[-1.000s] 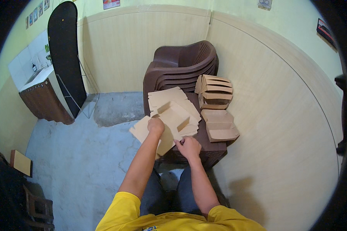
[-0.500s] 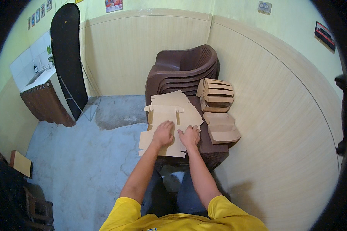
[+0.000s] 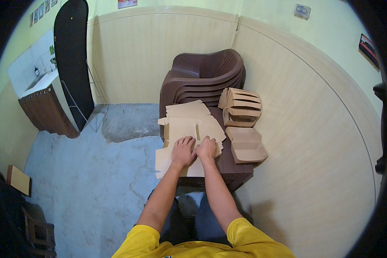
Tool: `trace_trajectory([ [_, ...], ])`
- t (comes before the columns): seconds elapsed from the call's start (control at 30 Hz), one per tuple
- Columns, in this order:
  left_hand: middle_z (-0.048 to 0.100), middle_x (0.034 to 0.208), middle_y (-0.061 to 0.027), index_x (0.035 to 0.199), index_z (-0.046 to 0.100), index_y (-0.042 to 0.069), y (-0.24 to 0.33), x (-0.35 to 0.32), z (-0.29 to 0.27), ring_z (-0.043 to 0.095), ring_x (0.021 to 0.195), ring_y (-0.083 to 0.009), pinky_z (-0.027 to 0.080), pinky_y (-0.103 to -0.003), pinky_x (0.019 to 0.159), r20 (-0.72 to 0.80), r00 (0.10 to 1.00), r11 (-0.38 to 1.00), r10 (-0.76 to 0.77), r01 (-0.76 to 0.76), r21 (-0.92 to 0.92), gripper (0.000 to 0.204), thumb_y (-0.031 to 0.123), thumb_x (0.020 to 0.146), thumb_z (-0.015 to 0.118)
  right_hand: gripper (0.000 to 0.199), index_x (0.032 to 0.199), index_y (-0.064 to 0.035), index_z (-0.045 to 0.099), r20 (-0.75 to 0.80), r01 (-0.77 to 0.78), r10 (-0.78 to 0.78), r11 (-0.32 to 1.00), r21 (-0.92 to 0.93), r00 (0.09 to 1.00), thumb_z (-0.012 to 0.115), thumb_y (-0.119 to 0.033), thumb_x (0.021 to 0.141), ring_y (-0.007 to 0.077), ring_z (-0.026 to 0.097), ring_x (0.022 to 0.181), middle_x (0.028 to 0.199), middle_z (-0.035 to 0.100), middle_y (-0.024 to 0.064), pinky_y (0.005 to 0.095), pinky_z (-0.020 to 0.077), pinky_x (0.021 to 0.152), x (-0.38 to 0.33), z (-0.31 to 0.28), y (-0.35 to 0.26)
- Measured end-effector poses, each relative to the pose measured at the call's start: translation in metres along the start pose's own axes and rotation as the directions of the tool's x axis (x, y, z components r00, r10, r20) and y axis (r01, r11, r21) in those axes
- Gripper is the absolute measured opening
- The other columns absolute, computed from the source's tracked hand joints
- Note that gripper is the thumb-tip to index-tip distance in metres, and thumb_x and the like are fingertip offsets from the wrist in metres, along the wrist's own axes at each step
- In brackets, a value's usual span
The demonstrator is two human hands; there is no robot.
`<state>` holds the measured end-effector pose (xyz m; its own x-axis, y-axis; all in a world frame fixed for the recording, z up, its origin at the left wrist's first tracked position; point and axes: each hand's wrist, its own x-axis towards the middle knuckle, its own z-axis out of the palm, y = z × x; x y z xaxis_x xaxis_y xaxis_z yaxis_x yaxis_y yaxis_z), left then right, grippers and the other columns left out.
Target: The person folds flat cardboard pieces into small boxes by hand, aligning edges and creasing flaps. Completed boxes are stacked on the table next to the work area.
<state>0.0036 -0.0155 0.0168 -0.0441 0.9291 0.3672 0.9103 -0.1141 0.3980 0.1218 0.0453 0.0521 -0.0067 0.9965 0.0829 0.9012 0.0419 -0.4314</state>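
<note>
A partly folded brown cardboard box blank (image 3: 180,129) lies on top of other flat cardboard sheets (image 3: 187,110) on the brown table. My left hand (image 3: 184,150) rests on the blank with its fingers stretched out. Close beside it, my right hand (image 3: 207,148) has its fingers curled over a raised fold of the same blank, and the fingertips are partly hidden. Narrow side flaps stand up along the blank's far part.
Right of the sheets sit an open folded cardboard box (image 3: 247,144) and a stack of nested boxes (image 3: 241,107). Stacked brown plastic chairs (image 3: 202,77) stand behind the table (image 3: 241,170). A black ironing board (image 3: 73,64) leans near a sink cabinet (image 3: 47,107) at left.
My right hand has moved left and slightly forward, close to my left hand, and its fingers have curled at the fold. The small far flaps now stand less spread. The view has shifted slightly.
</note>
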Motion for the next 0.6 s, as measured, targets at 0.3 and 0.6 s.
trace_trajectory([
  [0.3, 0.057, 0.152, -0.0087, 0.146, 0.062, 0.009, 0.004, 0.001, -0.010, 0.048, 0.146, -0.0281, 0.033, -0.046, 0.125, 0.033, 0.999, 0.999, -0.019, 0.020, -0.033, 0.055, 0.033, 0.096, 0.063, 0.034, 0.109, 0.0011, 0.078, -0.040, 0.095, -0.088, 0.962, 0.258, 0.995, 0.083, -0.016, 0.080, 0.0394, 0.076, 0.100, 0.102, 0.076, 0.0238, 0.0470, 0.0600, 0.093, 0.020, 0.012, 0.015],
  [0.6, 0.063, 0.144, -0.0135, 0.146, 0.059, 0.007, -0.006, 0.003, -0.003, 0.055, 0.139, -0.0340, 0.036, -0.047, 0.124, -0.013, 1.000, 0.988, -0.014, 0.012, -0.151, 0.049, 0.018, 0.098, 0.059, 0.026, 0.109, 0.0031, 0.081, -0.303, 0.473, -0.371, 0.769, 0.429, 0.878, 0.071, -0.007, 0.087, 0.0350, 0.074, 0.098, 0.105, 0.075, 0.0216, 0.0428, 0.0597, 0.090, -0.012, 0.037, 0.027],
])
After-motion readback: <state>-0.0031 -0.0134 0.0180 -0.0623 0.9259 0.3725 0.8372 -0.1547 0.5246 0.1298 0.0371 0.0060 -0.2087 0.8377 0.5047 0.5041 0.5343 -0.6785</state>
